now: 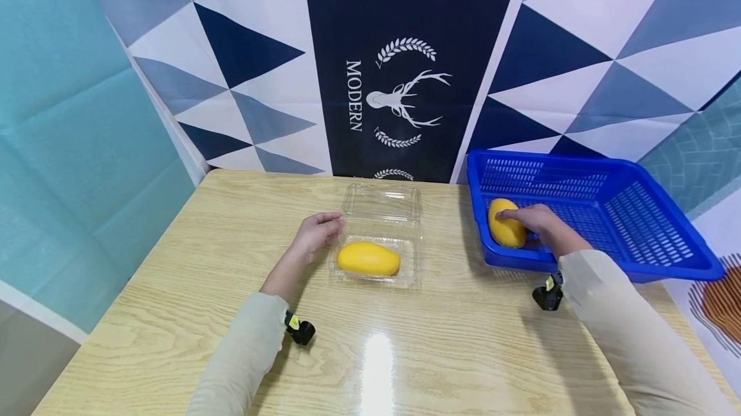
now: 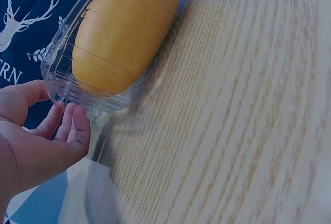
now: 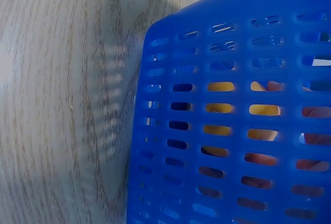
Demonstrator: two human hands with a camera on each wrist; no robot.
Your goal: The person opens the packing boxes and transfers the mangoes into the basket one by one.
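Note:
My left hand (image 1: 315, 235) pinches the left edge of a clear plastic clamshell box (image 1: 410, 255), whose lid (image 1: 382, 202) stands open at the back. One yellow mango (image 1: 368, 258) lies lengthwise in its base. The left wrist view shows the fingertips (image 2: 77, 131) right at the box corner, with the mango (image 2: 124, 32) behind the clear wall. Over at the right, my right hand (image 1: 538, 220) reaches into a blue basket (image 1: 683, 269) and grips a second mango (image 1: 505, 226) by its side. In the right wrist view the slotted basket wall (image 3: 160, 182) mostly hides hand and mango.
The wooden table (image 1: 451, 339) ends at a patterned wall cloth (image 1: 266, 56) behind the box and basket. The basket's raised rim stands between its inside and the tabletop. A light blue sheet (image 1: 69, 146) hangs at the left.

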